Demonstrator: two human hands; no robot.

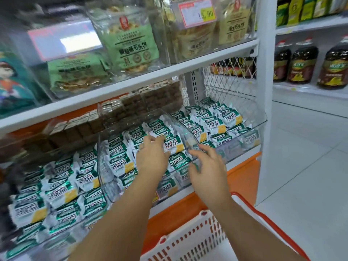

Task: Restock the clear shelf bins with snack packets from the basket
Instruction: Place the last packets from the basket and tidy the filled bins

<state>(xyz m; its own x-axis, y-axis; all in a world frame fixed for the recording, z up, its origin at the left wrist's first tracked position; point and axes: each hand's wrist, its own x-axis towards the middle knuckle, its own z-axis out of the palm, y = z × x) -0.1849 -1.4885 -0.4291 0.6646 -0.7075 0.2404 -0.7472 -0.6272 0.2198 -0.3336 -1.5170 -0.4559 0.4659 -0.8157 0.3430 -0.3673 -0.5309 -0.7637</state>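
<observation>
- The left hand (pixel 152 159) reaches into the middle clear bin (pixel 105 178), palm down. Its fingers are loose and spread over the snack packets (pixel 120 164) piled there, and it grips none of them.
- The right hand (pixel 207 172) is at the near front rim of the same bin, just right of the left hand. Its fingers are splayed and lightly bent, and it holds nothing. Whether the fingertips touch the clear plastic cannot be told.
- The packets are white and green, each with a yellow square, and they lie heaped at mixed angles.
- The same packets fill the left bin (pixel 62 242) and the right bin (pixel 243 142). A curved clear divider (pixel 188 132) stands between the middle and right bins.
- The basket (pixel 190 242) is white with slotted walls and sits near and low, below the right forearm. Its orange handle (pixel 263 213) runs along its right side. The arms hide the inside of the basket.
- Farther back and a little higher, clear boxes hold rows of brown blocks (pixel 143 102).
- On the white shelf (pixel 169 72) above stand pale green biscuit bags (pixel 131 44), with a red-edged price tag (pixel 196 11) clipped to the right of them.
- At the far right, dark bottles (pixel 301 63) line another shelf above the white tiled floor (pixel 310 166).
</observation>
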